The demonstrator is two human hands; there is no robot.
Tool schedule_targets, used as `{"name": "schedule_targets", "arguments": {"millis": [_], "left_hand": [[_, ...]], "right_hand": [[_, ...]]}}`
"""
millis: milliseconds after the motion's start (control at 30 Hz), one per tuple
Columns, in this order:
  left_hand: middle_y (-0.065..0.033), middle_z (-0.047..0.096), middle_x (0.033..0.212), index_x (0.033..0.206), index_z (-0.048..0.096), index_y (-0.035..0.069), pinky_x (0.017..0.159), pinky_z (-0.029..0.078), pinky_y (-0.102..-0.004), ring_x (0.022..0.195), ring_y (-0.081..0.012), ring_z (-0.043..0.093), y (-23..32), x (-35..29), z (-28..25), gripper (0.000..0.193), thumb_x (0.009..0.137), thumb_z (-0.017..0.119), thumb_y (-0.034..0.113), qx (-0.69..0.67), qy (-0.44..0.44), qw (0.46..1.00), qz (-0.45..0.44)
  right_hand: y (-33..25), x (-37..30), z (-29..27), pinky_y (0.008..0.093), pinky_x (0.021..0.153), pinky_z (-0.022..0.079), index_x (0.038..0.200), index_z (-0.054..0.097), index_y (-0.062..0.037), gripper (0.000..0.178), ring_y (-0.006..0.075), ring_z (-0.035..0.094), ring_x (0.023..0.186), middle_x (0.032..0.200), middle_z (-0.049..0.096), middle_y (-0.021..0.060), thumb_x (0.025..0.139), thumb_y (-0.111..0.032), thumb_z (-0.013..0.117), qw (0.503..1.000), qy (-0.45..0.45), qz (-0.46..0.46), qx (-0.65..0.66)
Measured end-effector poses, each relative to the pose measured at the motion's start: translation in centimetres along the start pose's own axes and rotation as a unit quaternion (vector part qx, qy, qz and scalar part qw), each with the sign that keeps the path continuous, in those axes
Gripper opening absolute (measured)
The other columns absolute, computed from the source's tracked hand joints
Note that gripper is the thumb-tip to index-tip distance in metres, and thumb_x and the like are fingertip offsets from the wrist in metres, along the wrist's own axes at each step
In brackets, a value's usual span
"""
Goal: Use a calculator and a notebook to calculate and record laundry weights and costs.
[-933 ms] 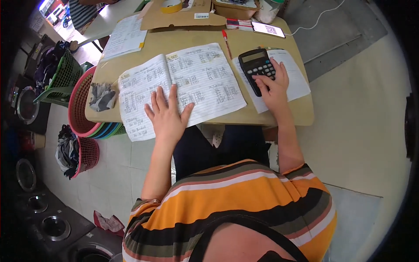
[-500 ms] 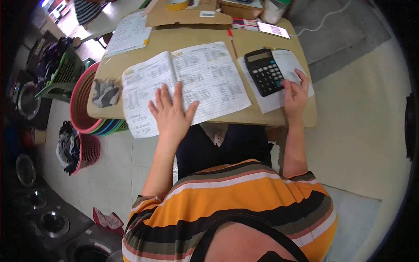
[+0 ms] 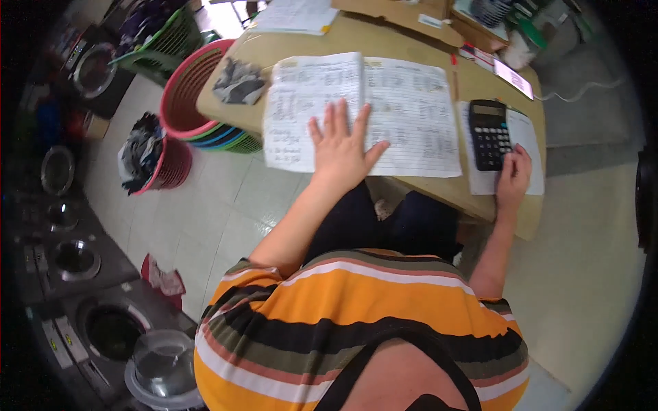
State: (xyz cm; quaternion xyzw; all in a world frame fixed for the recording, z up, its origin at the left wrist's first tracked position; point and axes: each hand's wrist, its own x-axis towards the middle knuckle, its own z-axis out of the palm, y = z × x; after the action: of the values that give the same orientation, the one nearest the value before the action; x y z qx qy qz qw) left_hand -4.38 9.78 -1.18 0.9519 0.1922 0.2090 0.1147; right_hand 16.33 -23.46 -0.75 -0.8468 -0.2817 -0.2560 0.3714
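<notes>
An open lined notebook (image 3: pixel 415 116) covered in handwriting lies on the tan table in front of me. My left hand (image 3: pixel 339 154) rests flat on its left page, fingers spread and pointing away from me. On the right, a black calculator (image 3: pixel 488 144) sits on white paper sheets (image 3: pixel 533 133). My right hand (image 3: pixel 514 178) is at the calculator's lower right corner, fingers loosely bent and partly apart, with nothing visibly grasped. Thumb and fingertips are close to the keys at that edge; whether they press one I cannot tell.
A crumpled grey cloth (image 3: pixel 238 82) lies at the table's left corner. Beyond the calculator are a lit phone (image 3: pixel 513 77) with a white cable, a red pen (image 3: pixel 454 65) and a cardboard box (image 3: pixel 404 15). Laundry baskets (image 3: pixel 171 164) and front-loading machines (image 3: pixel 75 260) stand to the left.
The view has turned left, so the table appears shifted right. My left hand stays flat on the notebook. My right fingers have drawn closer together by the calculator's lower right edge.
</notes>
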Motion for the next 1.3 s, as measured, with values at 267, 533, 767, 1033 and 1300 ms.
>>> {"name": "schedule_targets", "arguments": {"millis": [267,533,767,1033,1300], "left_hand": [[-0.0294,0.035,0.158,0.157,0.040,0.017,0.116,0.016,-0.0709,0.148,-0.0500,0.029,-0.6,-0.4,-0.9,0.077,0.096,0.058,0.060,0.033,-0.020,0.999,-0.007],[-0.0292,0.035,0.157,0.156,0.041,0.015,0.116,0.017,-0.0711,0.148,-0.0495,0.028,-0.2,-0.1,-0.8,0.076,0.096,0.058,0.059,0.035,-0.025,0.999,0.009],[-0.0294,0.034,0.157,0.156,0.041,0.014,0.116,0.017,-0.0708,0.149,-0.0491,0.027,0.0,0.0,-0.8,0.075,0.097,0.058,0.058,0.033,-0.031,0.999,0.007],[-0.0299,0.035,0.157,0.155,0.042,0.014,0.116,0.016,-0.0706,0.148,-0.0496,0.028,-0.3,-0.1,-1.0,0.075,0.097,0.058,0.057,0.028,-0.025,0.999,0.002],[-0.0304,0.038,0.155,0.155,0.042,0.015,0.115,0.019,-0.0708,0.147,-0.0478,0.031,-0.1,0.1,-1.3,0.076,0.095,0.060,0.058,0.009,-0.020,1.000,0.006]], "right_hand": [[-4.5,0.8,1.3,0.0413,0.108,0.042,0.099,0.077,-0.0040,0.011,0.0354,0.052,0.129,0.141,0.053,0.0193,0.095,-0.013,0.071,0.998,-0.034,0.013,0.060],[-6.5,2.0,1.5,0.0561,0.114,0.028,0.089,0.078,-0.0084,0.014,0.0403,0.045,0.137,0.145,0.056,0.0120,0.090,-0.022,0.074,0.993,-0.048,-0.065,-0.084],[-6.3,-0.7,0.5,0.0548,0.111,0.032,0.065,0.064,-0.0013,0.026,0.0376,0.053,0.128,0.127,0.067,0.0108,0.086,-0.013,0.075,0.995,-0.027,-0.082,-0.054],[-3.0,0.5,0.4,0.0410,0.097,0.047,0.073,0.068,0.0030,0.019,0.0338,0.060,0.112,0.120,0.068,0.0130,0.089,-0.007,0.072,0.996,0.081,0.020,-0.026],[-2.5,0.3,0.5,0.0346,0.092,0.051,0.095,0.067,0.0092,0.018,0.0259,0.063,0.110,0.128,0.062,0.0179,0.099,-0.008,0.065,0.996,0.033,0.054,0.060]]}}
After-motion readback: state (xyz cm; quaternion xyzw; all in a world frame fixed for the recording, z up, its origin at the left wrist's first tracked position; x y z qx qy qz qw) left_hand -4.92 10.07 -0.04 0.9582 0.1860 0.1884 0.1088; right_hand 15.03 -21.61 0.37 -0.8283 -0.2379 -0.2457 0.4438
